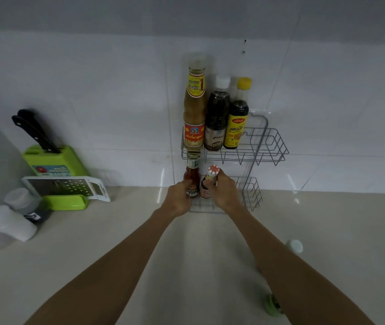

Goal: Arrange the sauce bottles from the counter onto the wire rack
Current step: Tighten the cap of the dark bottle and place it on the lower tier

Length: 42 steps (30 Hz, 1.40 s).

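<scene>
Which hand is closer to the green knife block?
Left. The left hand grips the red sauce bottle, nearer the green knife block; the right hand is farther right.

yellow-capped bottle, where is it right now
In the head view the yellow-capped bottle stands on the wire rack's upper shelf, rightmost of three, beside the white-capped dark bottle.

Thin metal wire rack (269,146), glossy white wall tiles (116,90), polished pale counter (198,254), plastic green knife block (55,160).
</scene>
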Motion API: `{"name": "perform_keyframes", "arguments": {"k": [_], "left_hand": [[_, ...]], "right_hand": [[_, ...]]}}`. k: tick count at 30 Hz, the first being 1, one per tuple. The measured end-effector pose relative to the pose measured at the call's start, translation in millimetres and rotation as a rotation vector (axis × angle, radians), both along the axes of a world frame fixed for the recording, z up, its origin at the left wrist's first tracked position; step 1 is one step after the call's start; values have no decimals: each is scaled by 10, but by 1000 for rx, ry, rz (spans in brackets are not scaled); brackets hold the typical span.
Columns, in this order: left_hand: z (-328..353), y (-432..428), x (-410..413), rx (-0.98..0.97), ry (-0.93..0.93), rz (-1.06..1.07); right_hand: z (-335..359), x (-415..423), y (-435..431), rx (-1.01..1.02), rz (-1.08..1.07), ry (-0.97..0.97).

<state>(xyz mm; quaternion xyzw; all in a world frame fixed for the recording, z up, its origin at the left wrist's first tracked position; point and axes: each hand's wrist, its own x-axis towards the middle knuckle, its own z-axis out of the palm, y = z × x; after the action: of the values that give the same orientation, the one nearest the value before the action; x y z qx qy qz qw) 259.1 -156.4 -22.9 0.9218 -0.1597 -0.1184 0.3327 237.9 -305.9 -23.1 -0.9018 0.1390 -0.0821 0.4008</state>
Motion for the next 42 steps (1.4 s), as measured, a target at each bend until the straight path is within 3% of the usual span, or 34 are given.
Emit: {"name": "perform_keyframes", "arguments": {"k": [11, 23, 33, 38, 42], "left_hand": [[-99, -58, 71, 38, 35, 14], [4, -85, -39, 3, 45, -10], [35, -291, -752, -26, 54, -179], [-23, -476, -1214, -50, 137, -287], [-101, -577, -1532, -45, 177, -368]], "right_hand": [[-3, 536, -178, -94, 51, 146], [18, 325, -244, -95, 69, 214], [598, -934, -485, -244, 219, 231], [810, -1816, -560, -248, 161, 176], [660, -2341, -636, -432, 75, 325]]}}
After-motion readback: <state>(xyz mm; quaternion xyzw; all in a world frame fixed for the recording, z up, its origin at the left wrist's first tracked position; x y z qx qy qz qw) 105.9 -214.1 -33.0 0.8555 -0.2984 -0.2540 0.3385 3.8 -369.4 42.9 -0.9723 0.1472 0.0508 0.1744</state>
